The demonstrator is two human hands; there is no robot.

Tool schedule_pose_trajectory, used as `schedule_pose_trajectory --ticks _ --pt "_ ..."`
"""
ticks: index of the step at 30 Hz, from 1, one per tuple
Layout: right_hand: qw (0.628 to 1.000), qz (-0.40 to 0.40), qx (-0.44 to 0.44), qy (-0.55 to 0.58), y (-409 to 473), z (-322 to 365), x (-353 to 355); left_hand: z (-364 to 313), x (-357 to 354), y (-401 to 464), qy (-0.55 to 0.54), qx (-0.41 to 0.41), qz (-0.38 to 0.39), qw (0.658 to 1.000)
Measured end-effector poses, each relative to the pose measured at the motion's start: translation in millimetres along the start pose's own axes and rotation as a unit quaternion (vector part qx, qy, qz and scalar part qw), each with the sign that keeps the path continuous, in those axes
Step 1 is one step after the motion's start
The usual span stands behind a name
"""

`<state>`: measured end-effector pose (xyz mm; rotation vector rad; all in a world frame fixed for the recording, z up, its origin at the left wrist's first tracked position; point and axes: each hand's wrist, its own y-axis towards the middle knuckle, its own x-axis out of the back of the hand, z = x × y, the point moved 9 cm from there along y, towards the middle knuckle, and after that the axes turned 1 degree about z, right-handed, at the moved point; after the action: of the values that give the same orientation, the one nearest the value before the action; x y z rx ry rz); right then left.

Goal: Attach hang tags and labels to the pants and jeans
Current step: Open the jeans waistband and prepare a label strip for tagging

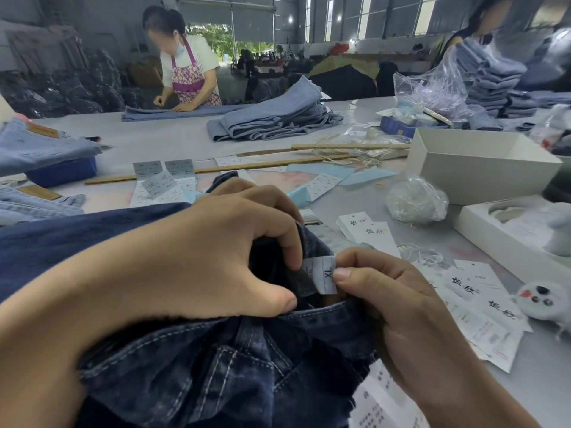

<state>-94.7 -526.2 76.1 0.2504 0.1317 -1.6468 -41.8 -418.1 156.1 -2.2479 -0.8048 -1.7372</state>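
Head view: dark jeans (pixel 216 359) bunched on the counter (pixel 173 140), soft and heavy. Left hand (pixel 222 254) curled round the waistband; right hand (pixel 398 307) pinching the limp size label (pixel 324 274). Best gripped at the stiffer waistband, just below that pinch.

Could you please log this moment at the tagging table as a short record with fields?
garment: dark jeans, waistband opened toward the wearer
size label: white, reads XL, sewn inside the waistband
left hand: grips the waistband, fingers curled over it
right hand: pinches the label at its edge
hang tags: white, loose on the table, right of the jeans
tagging: no tag on the jeans seen
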Motion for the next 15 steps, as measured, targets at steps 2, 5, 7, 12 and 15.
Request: schedule_pose_trajectory --ticks 2,5,7,12,15 --pt "1.0 0.0 0.002 -0.001 -0.2 -0.1 0.7 0.1 -0.7 0.8 0.002 0.006 0.005 1.0" --pt "1.0 0.005 0.004 0.006 -0.1 -0.7 0.7 0.1 -1.3 0.0 -0.002 0.012 0.006 1.0" --pt "1.0 0.01 -0.001 0.014 0.1 -1.6 1.3 0.1 -1.3 -0.7 -0.008 0.015 0.005 1.0" --pt "0.999 0.019 -0.003 0.025 1.3 -3.6 2.2 0.0 -1.4 -0.6 -0.017 0.02 0.013 1.0" --pt "0.999 0.028 0.004 0.02 0.6 -2.4 1.4 0.2 -1.0 -0.7 -0.019 0.02 0.014 1.0"
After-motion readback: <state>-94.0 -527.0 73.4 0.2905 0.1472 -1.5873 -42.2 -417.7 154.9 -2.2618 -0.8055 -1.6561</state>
